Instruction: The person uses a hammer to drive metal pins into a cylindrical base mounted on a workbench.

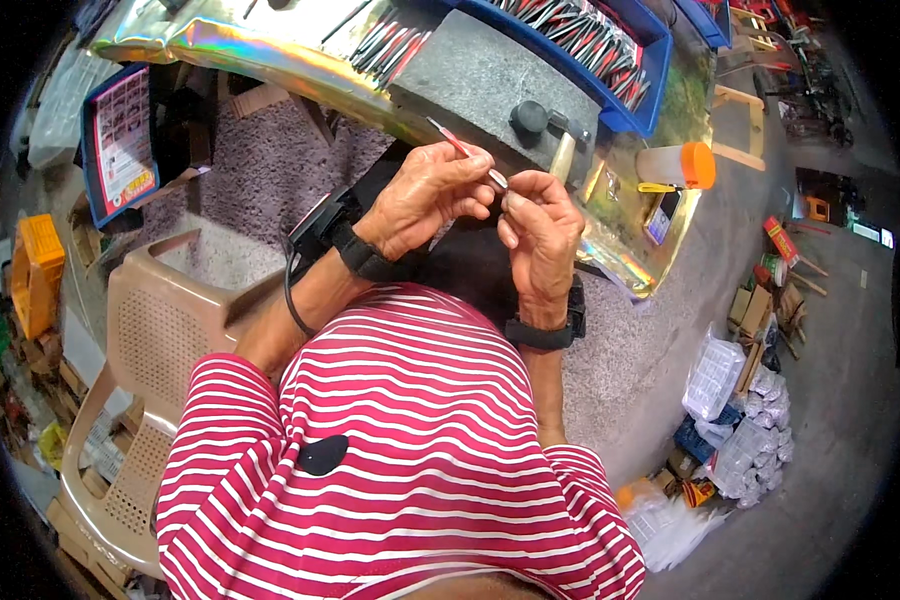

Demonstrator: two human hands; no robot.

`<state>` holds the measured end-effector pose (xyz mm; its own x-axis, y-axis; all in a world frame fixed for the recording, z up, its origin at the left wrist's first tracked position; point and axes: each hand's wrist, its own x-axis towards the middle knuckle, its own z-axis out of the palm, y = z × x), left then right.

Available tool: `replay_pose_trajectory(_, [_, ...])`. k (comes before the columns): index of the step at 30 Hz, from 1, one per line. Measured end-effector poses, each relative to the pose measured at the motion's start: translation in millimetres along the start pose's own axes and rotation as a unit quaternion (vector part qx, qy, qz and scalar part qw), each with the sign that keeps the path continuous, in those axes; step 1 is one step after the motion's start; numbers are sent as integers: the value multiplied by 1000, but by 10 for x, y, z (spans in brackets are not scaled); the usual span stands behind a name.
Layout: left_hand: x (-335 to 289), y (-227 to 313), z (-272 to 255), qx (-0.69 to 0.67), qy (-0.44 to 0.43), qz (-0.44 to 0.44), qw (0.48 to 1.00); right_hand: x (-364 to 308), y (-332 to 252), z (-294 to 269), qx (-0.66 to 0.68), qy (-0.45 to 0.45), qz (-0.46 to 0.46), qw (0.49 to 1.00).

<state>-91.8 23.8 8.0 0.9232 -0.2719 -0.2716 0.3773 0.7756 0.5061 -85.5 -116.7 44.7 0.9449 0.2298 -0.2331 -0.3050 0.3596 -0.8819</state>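
In front of my chest, near the bench edge, my left hand [435, 195] is closed round a slim red tool [454, 139] with a pale pointed end. The tool slants up to the left out of my fingers, and a shiny metal part [497, 179] shows on the other side of them. Close by on the right, my right hand [540, 225] pinches thumb against fingers at that metal end; what it grips is too small to make out. Past my hands, a hammer [565, 155] with a wooden handle rests on a grey block [470, 70], beside a round black piece [528, 117].
A blue tray [658, 85] of slim red, black and silver tools stands behind the block; more such tools [388, 52] lie to its left. An orange-lidded jar [670, 166] is at the right. A beige plastic chair [160, 330] stands left, with plastic-wrapped packs [755, 440] on the right floor.
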Motion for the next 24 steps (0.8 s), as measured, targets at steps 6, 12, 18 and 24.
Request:
replay_pose_trajectory(6, [-32, 53, 40, 38, -14, 23, 999, -6, -14, 21, -8, -9, 5, 1000])
replay_pose_trajectory(12, [-36, 67, 33, 57, 1, 19, 998, 1, 2, 11, -10, -16, -1, 1000])
replay_pose_trajectory(18, [-24, 80, 42, 54, 5, 14, 998, 13, -4, -14, -19, -29, 5, 999])
replay_pose_trajectory(24, [-15, 95, 130, 148, 18, 87, 985, 37, 22, -29, -89, -17, -26, 996])
